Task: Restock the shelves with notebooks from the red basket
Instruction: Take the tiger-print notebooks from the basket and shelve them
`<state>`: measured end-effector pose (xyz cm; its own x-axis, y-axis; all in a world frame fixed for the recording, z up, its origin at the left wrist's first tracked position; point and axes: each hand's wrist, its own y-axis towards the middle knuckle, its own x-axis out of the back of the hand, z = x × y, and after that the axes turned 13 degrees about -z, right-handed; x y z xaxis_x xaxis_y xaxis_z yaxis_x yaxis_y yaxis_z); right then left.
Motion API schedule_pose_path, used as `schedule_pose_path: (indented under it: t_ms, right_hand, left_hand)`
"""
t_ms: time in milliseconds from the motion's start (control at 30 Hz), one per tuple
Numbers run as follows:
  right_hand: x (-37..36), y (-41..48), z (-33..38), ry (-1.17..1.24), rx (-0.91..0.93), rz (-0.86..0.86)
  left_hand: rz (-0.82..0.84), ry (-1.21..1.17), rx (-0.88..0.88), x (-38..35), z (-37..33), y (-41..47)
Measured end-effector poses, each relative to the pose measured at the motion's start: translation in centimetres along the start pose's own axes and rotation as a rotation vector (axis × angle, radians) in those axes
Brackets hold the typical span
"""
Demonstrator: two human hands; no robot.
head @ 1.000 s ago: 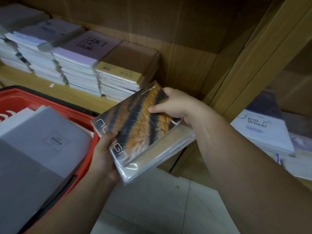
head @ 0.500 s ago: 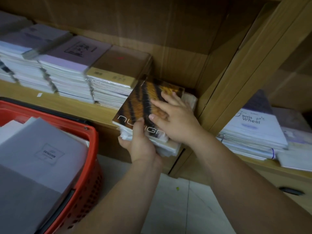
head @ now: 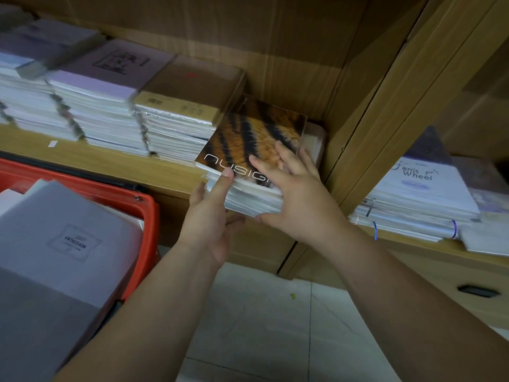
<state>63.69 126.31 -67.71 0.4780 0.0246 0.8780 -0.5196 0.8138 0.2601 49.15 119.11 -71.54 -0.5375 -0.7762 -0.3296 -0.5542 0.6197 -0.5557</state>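
Pinching tiger-striped notebooks (head: 248,133) at right end of the shelf (head: 110,164), left hand (head: 209,221) thumb on top, right hand (head: 300,199) fingers spread flat. Overhanging the edge; could spill floorward if released early.

The one head camera looks forward and down, close on the shelf (head: 110,158).

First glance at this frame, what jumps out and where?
The tiger-stripe notebooks, a stack at the right end of the shelf beside the brown-covered pile, with the left hand holding the near edge and the right hand flat on the cover. Next, the red basket at lower left, loaded with grey notebooks.
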Motion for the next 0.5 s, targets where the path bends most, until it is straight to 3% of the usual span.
schedule_pose_path:
  t_ms: [167,367,500]
  right_hand:
    - [0.4,2.1,-0.4,-0.074,-0.006,0.004]
    - [-2.8,-1.1,0.7,-0.319,0.056,-0.308]
    - [-4.5,-1.3,-0.3,-0.416,0.076,-0.361]
  left_hand:
    - [-0.008,0.020,0.052,-1.4,-1.2,0.7]
    - [0.009,0.103,-0.036,-0.5,-0.3,0.0]
    - [0.017,0.234,-0.152,0.7,-0.1,0.9]
